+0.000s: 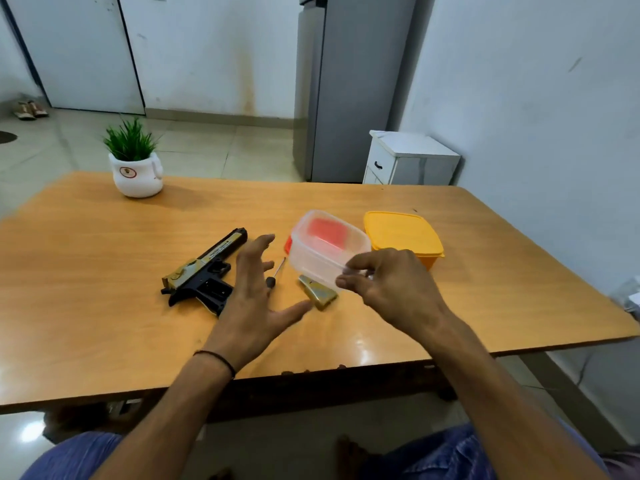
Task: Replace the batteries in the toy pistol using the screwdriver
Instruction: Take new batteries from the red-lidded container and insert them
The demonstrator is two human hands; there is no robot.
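- The person sits at the near edge of the bench [104, 341], a glossy orange-brown wooden top; the right edge runs close to a white wall [536, 98].
- The left hand [254, 296] hovers above the bench with its fingers straight and spread, holding nothing; a dark band [216, 358] circles the wrist.
- The right hand [388, 285] is apart from the left and pinches the near rim of a clear container [325, 247], which is tilted.
- A red piece [327, 230] shows through the container wall; whether it lies inside or behind cannot be told.
- The toy pistol [204, 271] lies on its side just left of the left hand, with its muzzle pointing far.
- The screwdriver [277, 271] lies between the hands, partly hidden by the left fingers.
- A gold cover [318, 292] lies below the clear container.
- A yellow lidded box [403, 233] stands just right of the clear container.
- The widest bare stretch of the top lies at the left, between the pistol and a potted plant [136, 168] at the far-left edge.
- Lettering on the pistol slide and a round emblem on the pot are too small to read.
- Beyond the bench: a tiled floor [207, 147], a white cabinet [408, 157], a grey refrigerator [343, 88], a door [79, 50], and shoes [31, 110].
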